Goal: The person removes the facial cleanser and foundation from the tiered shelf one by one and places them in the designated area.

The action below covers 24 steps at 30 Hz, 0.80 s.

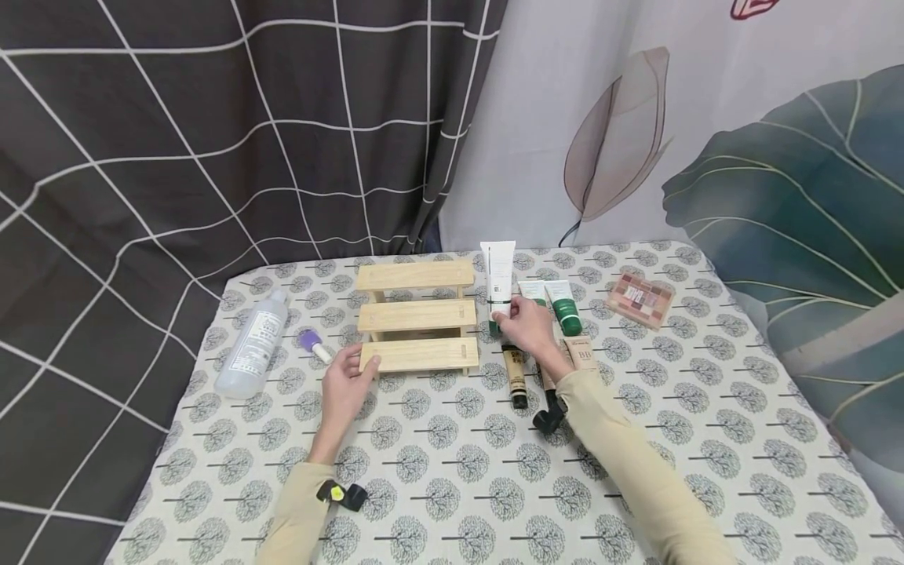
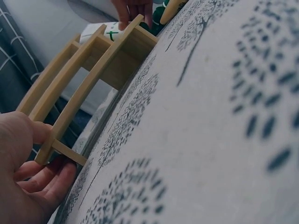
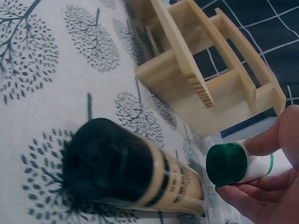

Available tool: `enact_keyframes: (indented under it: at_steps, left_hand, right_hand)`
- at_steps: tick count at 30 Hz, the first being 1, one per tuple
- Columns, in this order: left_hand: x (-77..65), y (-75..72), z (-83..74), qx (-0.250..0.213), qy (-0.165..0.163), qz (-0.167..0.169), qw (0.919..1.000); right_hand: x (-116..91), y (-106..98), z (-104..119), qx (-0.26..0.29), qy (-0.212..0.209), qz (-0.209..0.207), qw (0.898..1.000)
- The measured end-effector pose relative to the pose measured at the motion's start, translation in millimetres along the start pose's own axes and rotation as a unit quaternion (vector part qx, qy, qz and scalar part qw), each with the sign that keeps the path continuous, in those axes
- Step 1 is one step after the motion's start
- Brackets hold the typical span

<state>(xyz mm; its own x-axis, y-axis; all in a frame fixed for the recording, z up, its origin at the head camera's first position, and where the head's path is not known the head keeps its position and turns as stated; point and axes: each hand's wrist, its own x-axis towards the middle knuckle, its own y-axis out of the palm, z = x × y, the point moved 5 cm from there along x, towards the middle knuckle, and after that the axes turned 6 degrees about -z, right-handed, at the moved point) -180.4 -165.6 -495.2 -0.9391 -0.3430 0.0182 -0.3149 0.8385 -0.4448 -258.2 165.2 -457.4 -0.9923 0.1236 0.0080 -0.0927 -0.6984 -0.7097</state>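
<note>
A pale wooden three-step rack (image 1: 418, 356) stands on the patterned cloth. My left hand (image 1: 348, 386) grips the left end of its lowest step; in the left wrist view the thumb is on one side of the board (image 2: 86, 93) and the fingers curl under the other. Just right of the rack, my right hand (image 1: 530, 323) holds a white tube (image 1: 499, 267), its green cap (image 3: 227, 164) toward me. The thumb and fingers pinch the tube close to that cap. Beside the right hand lie two smaller white-and-green tubes, one of them (image 1: 563, 308) in plain sight.
Nearer me, a beige tube (image 1: 515, 377) with a black cap and a BB tube (image 1: 581, 353) lie partly by the right forearm. A makeup palette (image 1: 640, 300) is farther right. To the left are a clear bottle (image 1: 253, 345) and a purple-ended brush (image 1: 314, 344). Curtains hang behind.
</note>
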Motion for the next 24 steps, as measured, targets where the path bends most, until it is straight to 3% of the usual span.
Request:
enact_keyframes:
  at_steps: [9, 24]
  left_hand:
    - [0.2, -0.1, 0.0, -0.006, 0.007, -0.001, 1.0]
    - [0.2, 1.2, -0.4, -0.017, -0.004, 0.002, 0.9998]
  right_hand:
    - [-4.0, 7.7, -4.7, -0.006, -0.014, -0.002, 1.0]
    - [2.8, 8.2, -6.5, -0.054, 0.022, 0.017, 0.998]
